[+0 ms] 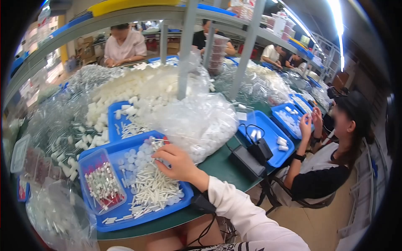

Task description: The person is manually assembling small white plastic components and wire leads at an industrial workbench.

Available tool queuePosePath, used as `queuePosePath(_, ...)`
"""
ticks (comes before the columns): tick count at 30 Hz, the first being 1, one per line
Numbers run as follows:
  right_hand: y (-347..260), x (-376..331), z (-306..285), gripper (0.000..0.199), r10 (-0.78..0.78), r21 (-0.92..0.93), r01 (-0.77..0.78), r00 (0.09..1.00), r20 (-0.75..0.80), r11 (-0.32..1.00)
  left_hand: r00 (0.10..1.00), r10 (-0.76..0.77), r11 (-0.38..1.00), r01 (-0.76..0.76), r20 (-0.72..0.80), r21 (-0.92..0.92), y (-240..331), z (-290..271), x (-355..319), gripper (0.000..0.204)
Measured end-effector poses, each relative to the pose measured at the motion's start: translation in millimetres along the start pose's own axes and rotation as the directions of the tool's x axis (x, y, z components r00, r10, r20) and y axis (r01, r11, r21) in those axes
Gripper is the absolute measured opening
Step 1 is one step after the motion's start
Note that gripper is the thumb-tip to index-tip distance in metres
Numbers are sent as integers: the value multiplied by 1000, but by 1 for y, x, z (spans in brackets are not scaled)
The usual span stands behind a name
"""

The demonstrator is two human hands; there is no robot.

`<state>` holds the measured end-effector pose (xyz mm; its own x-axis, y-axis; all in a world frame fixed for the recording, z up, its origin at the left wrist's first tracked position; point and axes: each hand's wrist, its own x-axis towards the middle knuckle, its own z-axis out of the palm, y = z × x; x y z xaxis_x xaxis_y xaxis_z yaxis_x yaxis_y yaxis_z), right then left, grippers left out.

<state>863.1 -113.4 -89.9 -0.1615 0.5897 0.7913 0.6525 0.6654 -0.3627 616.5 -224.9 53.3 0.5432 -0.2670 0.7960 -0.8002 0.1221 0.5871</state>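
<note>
My right hand (179,162) reaches over a blue tray (138,224) on the table in front of me. Its fingers are bent and apart, just above the parts, and I see nothing held between them. Under and beside it lies a heap of short white sticks (153,188). Round translucent white caps (133,158) lie along the heap's far and left sides. At the tray's left stands a clear plastic box (102,182) filled with small white-and-clear pieces, some pink showing among them. My left hand is out of view.
A clear bag of white parts (205,125) stands behind the tray, next to piled white foam-like pieces (138,81). Black power adapters (247,161) lie to the right, by another blue tray (274,157). A co-worker (322,167) sits at right; grey shelf posts (247,50) rise behind.
</note>
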Motion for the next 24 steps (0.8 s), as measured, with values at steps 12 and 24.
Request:
queuePosePath(12,8,-5,-10,14,155,6,-154,987,-37,988,946,293,-373,243,-134,896,-39,-24,92,15)
queuePosePath(24,-1,-5,3,18,157,49,-158,987,14,986,997,37,-421,76,-66,904,-87,17,109,18)
